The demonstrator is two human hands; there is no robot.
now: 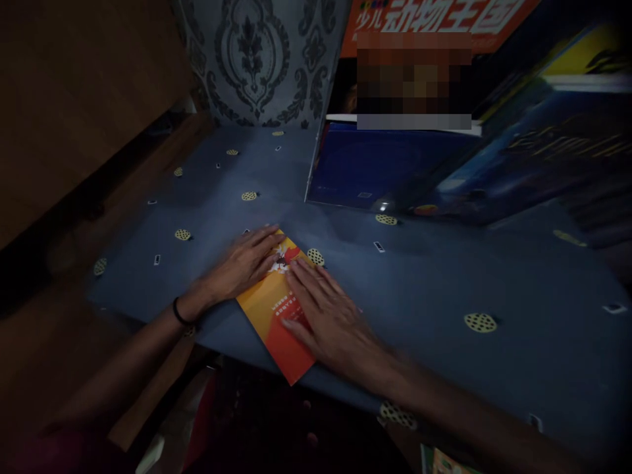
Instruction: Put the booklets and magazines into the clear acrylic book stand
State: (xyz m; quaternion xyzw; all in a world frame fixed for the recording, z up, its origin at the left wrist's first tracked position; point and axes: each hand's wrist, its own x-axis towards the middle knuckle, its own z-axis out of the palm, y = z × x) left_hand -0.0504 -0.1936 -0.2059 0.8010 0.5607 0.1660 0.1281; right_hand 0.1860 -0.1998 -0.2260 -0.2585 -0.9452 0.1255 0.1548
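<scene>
A yellow and orange-red printed leaflet point(281, 329) lies at a slant on the blue tablecloth, its lower corner at the table's near edge. Across its upper left part rests my left hand point(247, 260), fingers stretched out, with a dark band on the wrist. My right hand point(330, 316) lies flat over the leaflet's right side, fingers extended and thumb apart. Between the hands a white and red picture shows on the paper. Both palms hide part of it, and I cannot tell whether it is folded or has several pages.
Large books point(395, 161) stand upright at the back right, one with an orange cover top. Patterned wallpaper point(257, 59) is behind the table point(424, 276), which has a pineapple-print cloth. A brown wooden panel point(83, 85) rises at the left.
</scene>
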